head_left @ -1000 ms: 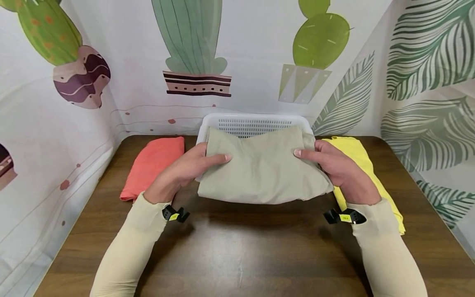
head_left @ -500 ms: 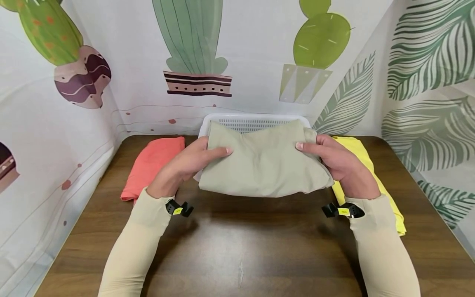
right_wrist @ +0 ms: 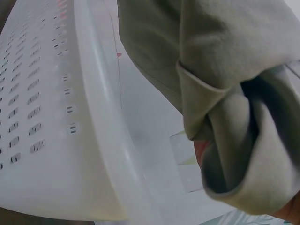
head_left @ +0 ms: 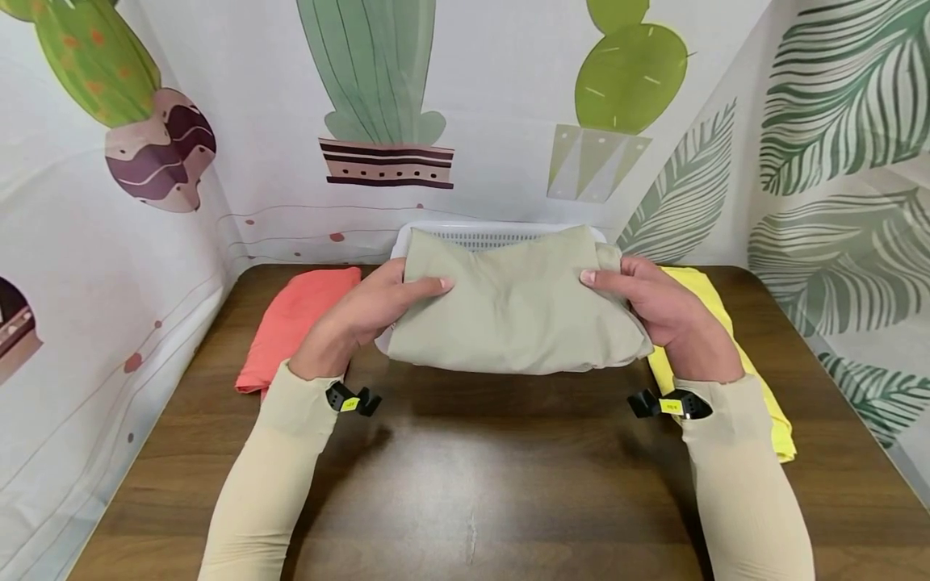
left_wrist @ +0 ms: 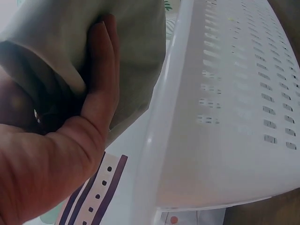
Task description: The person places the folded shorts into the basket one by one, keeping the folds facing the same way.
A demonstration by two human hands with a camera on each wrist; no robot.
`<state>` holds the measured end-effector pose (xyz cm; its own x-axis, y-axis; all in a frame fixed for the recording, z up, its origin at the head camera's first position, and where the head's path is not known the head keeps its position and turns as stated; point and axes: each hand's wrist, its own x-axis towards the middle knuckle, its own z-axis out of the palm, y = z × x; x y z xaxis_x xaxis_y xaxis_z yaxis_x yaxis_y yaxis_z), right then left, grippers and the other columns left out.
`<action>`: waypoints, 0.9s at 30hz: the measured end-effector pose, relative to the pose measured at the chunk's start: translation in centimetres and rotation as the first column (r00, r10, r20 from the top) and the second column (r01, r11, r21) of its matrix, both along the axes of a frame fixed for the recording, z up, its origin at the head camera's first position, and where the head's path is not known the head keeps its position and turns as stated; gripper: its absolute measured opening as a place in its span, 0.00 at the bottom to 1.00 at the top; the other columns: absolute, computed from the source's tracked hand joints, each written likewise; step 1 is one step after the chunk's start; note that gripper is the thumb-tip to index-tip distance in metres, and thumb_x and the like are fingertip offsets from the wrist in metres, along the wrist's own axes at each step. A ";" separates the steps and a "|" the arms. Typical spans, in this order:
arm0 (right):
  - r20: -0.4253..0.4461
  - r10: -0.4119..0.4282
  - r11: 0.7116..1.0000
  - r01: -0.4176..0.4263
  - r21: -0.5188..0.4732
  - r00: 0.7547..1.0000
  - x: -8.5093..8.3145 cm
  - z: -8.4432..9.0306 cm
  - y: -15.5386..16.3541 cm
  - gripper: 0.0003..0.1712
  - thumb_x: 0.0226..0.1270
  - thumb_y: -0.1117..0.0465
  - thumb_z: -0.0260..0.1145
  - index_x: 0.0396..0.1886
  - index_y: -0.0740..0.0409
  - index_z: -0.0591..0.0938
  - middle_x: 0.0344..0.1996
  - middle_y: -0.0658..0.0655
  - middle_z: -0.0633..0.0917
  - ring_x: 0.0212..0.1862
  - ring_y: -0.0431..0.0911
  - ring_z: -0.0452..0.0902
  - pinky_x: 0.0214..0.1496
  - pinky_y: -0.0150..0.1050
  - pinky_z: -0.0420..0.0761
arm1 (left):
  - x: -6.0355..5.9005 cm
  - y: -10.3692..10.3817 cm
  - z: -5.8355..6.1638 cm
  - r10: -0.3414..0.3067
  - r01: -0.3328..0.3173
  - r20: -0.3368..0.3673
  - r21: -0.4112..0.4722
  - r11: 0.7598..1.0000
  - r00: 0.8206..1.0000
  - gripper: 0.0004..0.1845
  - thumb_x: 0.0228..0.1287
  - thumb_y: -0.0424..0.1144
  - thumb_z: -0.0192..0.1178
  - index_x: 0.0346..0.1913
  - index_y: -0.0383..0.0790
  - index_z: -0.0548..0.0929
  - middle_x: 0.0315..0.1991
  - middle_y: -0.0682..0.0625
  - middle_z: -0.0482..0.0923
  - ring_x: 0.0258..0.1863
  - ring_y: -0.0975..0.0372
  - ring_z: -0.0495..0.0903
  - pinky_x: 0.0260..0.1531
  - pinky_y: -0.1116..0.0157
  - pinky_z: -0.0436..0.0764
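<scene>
A folded grey-green garment (head_left: 508,307) is held up between both hands over the white plastic basket (head_left: 494,229). My left hand (head_left: 374,307) grips its left side, thumb on top and fingers underneath. At the opposite side my right hand (head_left: 657,303) pinches it the same way. In the left wrist view the garment (left_wrist: 136,51) is beside the basket's slotted wall (left_wrist: 234,140), above rim height. Loose folds of the cloth (right_wrist: 234,126) hide most of the right hand in the right wrist view. The garment covers most of the basket in the head view.
A folded red cloth (head_left: 298,323) lies on the brown wooden table (head_left: 465,484) at the left. On the right is a folded yellow cloth (head_left: 726,347), partly behind the right forearm. A white hanging with printed cacti (head_left: 501,97) stands close behind the basket.
Both hands have moved the garment slightly up and away, farther over the basket, so less of the basket's far wall shows. The grip stays the same, and the red and yellow cloths have not moved.
</scene>
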<state>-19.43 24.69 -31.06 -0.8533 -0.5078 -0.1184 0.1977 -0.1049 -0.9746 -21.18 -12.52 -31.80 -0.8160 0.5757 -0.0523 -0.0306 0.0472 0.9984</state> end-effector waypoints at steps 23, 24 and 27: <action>-0.003 -0.044 0.999 0.044 -0.013 0.999 -1.3 0.3 0.0 0.12 0.84 0.65 0.56 0.48 0.57 0.87 0.39 0.55 0.92 0.37 0.46 0.92 0.38 0.41 0.90 | -1.4 0.3 0.1 0.064 -0.064 -0.002 0.010 0.998 0.998 0.15 0.79 0.38 0.59 0.61 0.35 0.80 0.48 0.43 0.86 0.39 0.55 0.90 0.40 0.56 0.90; -0.003 -0.041 0.999 0.041 -0.017 0.999 -1.4 0.2 0.0 0.12 0.84 0.65 0.56 0.49 0.56 0.86 0.39 0.55 0.92 0.37 0.46 0.92 0.38 0.42 0.90 | -1.4 0.3 0.0 0.071 -0.071 -0.002 0.006 0.997 0.998 0.15 0.79 0.38 0.59 0.61 0.35 0.80 0.48 0.43 0.86 0.39 0.55 0.90 0.40 0.56 0.90; 0.006 -0.035 0.999 0.035 -0.032 0.999 -1.7 0.0 0.0 0.11 0.85 0.65 0.56 0.51 0.56 0.85 0.39 0.56 0.91 0.37 0.47 0.92 0.38 0.42 0.90 | -1.6 0.3 -0.1 0.089 -0.089 -0.004 -0.006 0.996 0.996 0.15 0.79 0.38 0.60 0.61 0.36 0.80 0.48 0.44 0.86 0.40 0.56 0.90 0.41 0.57 0.89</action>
<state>-21.09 24.67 -31.05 -0.8700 -0.4812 -0.1073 0.1988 -0.1432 -0.9695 -22.75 -12.19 -31.92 -0.8644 0.5001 -0.0527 -0.0313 0.0510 0.9982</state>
